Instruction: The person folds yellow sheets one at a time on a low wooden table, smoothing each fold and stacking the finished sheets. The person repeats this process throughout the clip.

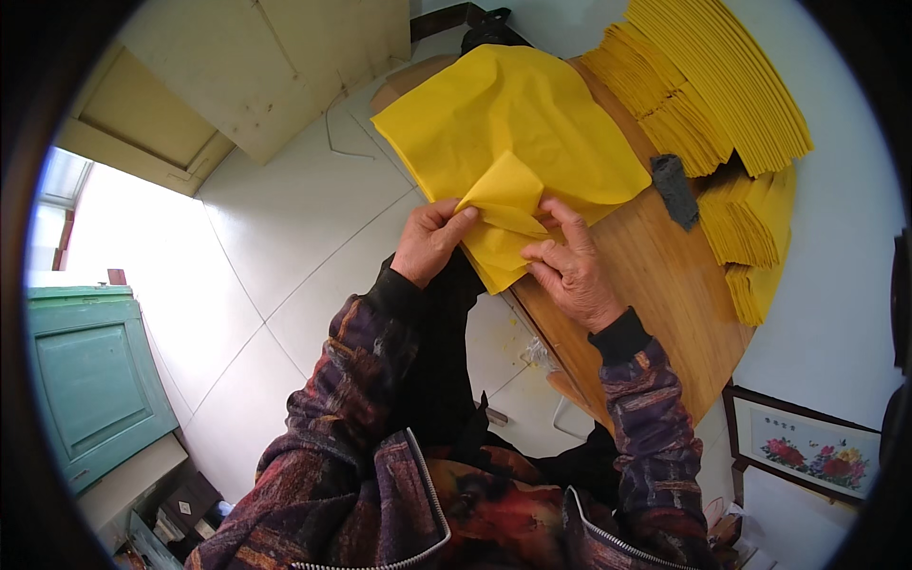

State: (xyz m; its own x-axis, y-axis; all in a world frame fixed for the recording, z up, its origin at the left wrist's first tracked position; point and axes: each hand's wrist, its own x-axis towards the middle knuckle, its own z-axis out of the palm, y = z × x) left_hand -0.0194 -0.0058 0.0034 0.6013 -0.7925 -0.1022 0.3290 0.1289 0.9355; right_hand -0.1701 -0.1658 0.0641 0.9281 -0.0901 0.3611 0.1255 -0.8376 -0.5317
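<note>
A large yellow sheet [513, 104], soft like paper or thin fabric, lies over the near edge of the wooden table. Its near part is folded up into a pointed flap. My left hand [429, 239] pinches the fold on its left side between thumb and fingers. On the right side of the flap, my right hand [572, 268] has its thumb and index finger pressed together on the sheet's edge, with another finger against the flap. The sheet's near corner hangs down between the hands.
Stacks of folded yellow sheets [731, 85] rise along the table's far right. A dark grey cloth-like piece [674, 192] lies beside them on the wooden table [665, 313]. A framed flower picture [807, 446] stands at lower right, a green cabinet [100, 375] at left.
</note>
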